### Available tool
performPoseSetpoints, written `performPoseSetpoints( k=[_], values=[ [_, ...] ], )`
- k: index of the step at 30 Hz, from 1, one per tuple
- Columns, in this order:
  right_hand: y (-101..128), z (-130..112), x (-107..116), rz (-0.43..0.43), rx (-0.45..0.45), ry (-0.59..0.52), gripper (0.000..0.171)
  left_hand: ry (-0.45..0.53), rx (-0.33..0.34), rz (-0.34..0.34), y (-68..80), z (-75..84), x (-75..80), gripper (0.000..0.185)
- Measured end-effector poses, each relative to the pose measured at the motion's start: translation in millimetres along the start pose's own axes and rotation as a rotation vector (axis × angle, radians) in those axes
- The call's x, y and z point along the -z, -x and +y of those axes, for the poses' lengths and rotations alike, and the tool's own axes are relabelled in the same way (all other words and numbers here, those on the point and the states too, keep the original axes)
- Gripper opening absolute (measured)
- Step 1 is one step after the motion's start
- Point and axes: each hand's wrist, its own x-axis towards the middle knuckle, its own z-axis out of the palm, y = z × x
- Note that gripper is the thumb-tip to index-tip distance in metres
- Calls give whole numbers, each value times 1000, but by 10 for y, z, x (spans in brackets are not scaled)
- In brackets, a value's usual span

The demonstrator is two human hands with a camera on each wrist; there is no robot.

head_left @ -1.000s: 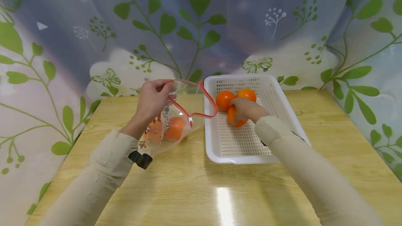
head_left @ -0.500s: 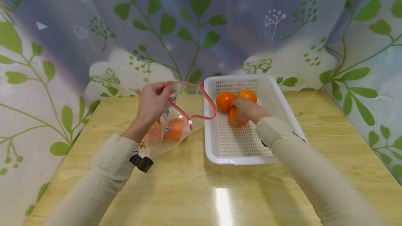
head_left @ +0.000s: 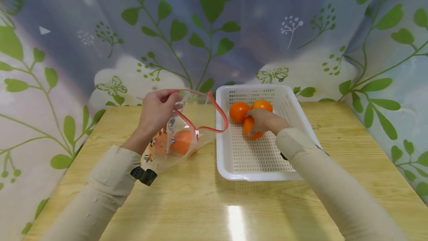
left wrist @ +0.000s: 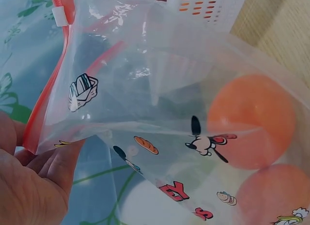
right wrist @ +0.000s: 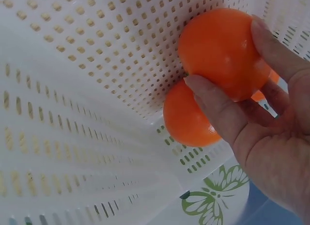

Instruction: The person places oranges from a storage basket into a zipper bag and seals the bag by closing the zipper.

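Right hand [head_left: 262, 120]: grip closed round an orange [right wrist: 223, 53] in the white basket [head_left: 254, 176], touching two more oranges [head_left: 239, 111]. A clean lift is best made straight up, so the neighbours are not rolled. Left hand [head_left: 157, 109]: red zip rim of the clear bag [head_left: 177, 140] is pinched and the mouth held open beside the basket; two oranges are seen inside. Basket wall and bag rim stand between. Worktop [head_left: 207, 203] beneath.

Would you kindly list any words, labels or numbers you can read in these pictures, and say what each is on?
"EY": red letters printed on the clear zip bag held by the left hand; the start of the word is cut off by a fold.
A second red print lower on the bag: too partial to read.
Basket, oranges: no text.
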Motion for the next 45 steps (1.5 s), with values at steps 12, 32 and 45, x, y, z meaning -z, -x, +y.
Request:
performPoseSetpoints(
  k=[12, 32, 45],
  values=[
    [0, -103, -10, -4, 59, 118, 63, 22, -22, -33, -13, -32, -21, 37],
    [141, 89, 109, -49, 139, 93, 68, 34, -6, -39, -43, -22, -60, 37],
    [413, -203, 356, 262, 224, -142, 64, 26, -18, -41, -84, -53, -105, 38]
  ],
)
